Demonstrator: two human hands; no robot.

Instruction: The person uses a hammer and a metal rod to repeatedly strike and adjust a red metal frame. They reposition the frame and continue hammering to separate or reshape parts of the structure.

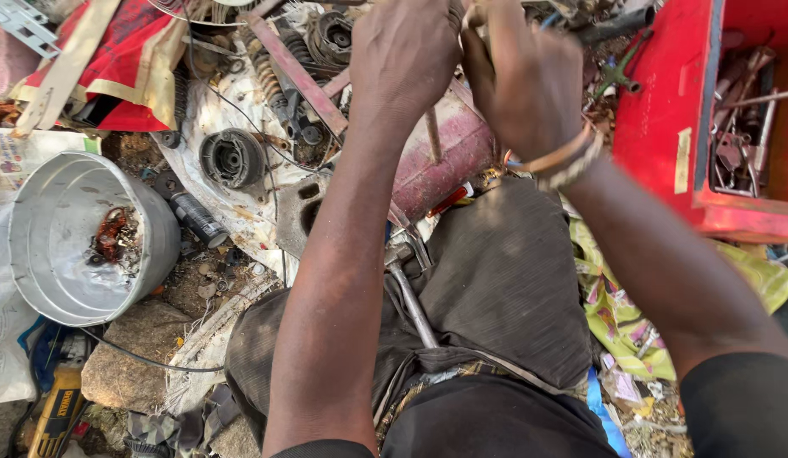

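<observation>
1. Head view looks down at two bare hands held close together near the top of the picture.
2. The left hand [402, 55] is curled shut around a thin rusty rod [433, 136]. The rod pokes straight down out of the bottom of the fist.
3. The right hand [523, 80] is just beside the left one, almost touching it. Its fingers are curled too, but what they pinch is hidden, so I cannot tell. Bangles [564, 161] sit on its wrist.
4. Right under both hands lies a dull red metal tank [445, 161]. The rod's lower end sits in front of the tank, near its top side.
5. The tank rests against the person's knee, which is covered in dark cloth [496, 280].
6. A metal hammer [408, 288] lies lower down, between the knees, well below the hands.
7. To the left, well apart from the hands, stands a round silver tub [38, 254] with a bit of copper wire [114, 233] inside.
8. Near the tub lies a round black motor part [231, 158] on a dirty white sheet.
9. To the right of the hands is a red toolbox [665, 110] full of old tools.
</observation>
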